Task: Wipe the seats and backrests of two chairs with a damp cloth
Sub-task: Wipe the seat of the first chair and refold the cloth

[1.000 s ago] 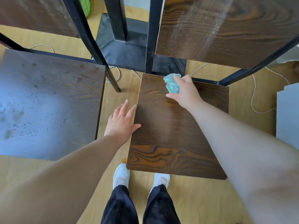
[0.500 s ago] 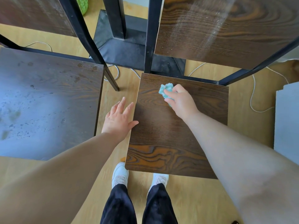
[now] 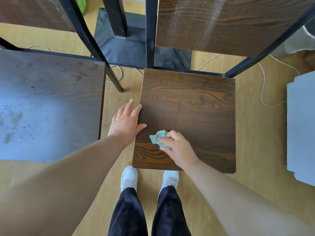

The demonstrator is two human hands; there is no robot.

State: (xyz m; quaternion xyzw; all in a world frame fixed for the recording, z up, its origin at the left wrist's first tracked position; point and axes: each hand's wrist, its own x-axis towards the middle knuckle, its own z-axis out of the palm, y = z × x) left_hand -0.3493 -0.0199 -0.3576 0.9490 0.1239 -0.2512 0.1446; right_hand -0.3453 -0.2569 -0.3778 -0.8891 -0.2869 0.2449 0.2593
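**A:** Head view. Where is the cloth?

**B:** The cloth (image 3: 158, 137) is bunched in the right grip (image 3: 177, 149). The fingers curl round it and press it onto the right seat (image 3: 187, 103), close to the seat's front-left corner.

**A:** And the other one?

**B:** The left grip (image 3: 126, 121) is flat and apart, with straight fingers and nothing in it. It rests at the seat's left edge, just left of the cloth, with the thumb on the wood.

**A:** Which way does the work lie?

**B:** Almost all the bare seat lies ahead and to the right of the right grip, so I'd judge the next stroke goes that way. The backrest (image 3: 221, 23) stands beyond the far edge, well apart from the cloth and streaked.

**A:** The second chair?

**B:** The left seat (image 3: 51, 103) is spotted and dull. It lies left of the left grip, across a strip of floor. That grip is nearer to it, but the cloth is in the right one.
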